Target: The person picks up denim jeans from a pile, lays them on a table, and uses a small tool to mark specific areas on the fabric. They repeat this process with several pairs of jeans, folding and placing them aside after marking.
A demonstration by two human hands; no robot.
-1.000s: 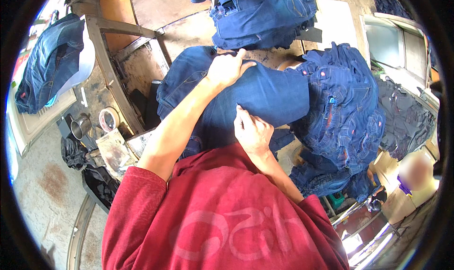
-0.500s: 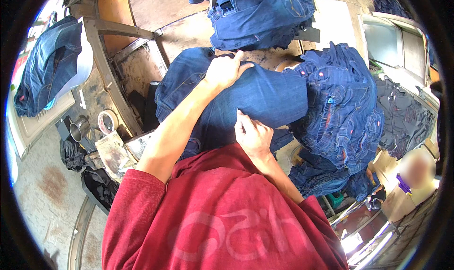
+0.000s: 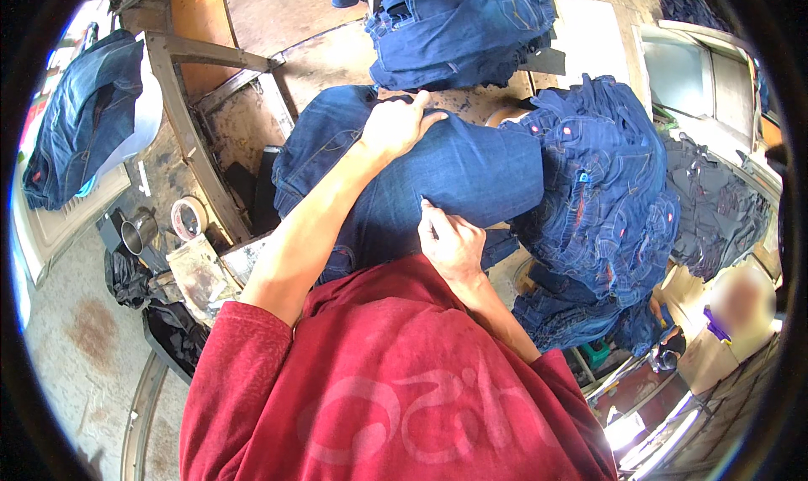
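Your left hand [image 3: 396,127] lies flat on top of the dark blue jeans [image 3: 454,174], near their far edge. Its fingers are spread out and press down on the cloth. It is not gripping. Your right hand [image 3: 450,245] is at the near edge of the same jeans, close to your red shirt [image 3: 387,380]. Its fingers pinch a bit of the blue cloth there.

The jeans lie right in front of you, stretched over a rounded form on the work table [image 3: 252,127]. Just to the right of them sits a big heap of blue jeans [image 3: 606,195], touching them. Another pile of jeans [image 3: 463,26] lies farther away, past your left hand. 1 more pair [image 3: 80,119] hangs over a board well off to your left. A roll of tape [image 3: 189,218] and a metal cup [image 3: 136,233] sit low on the left side.
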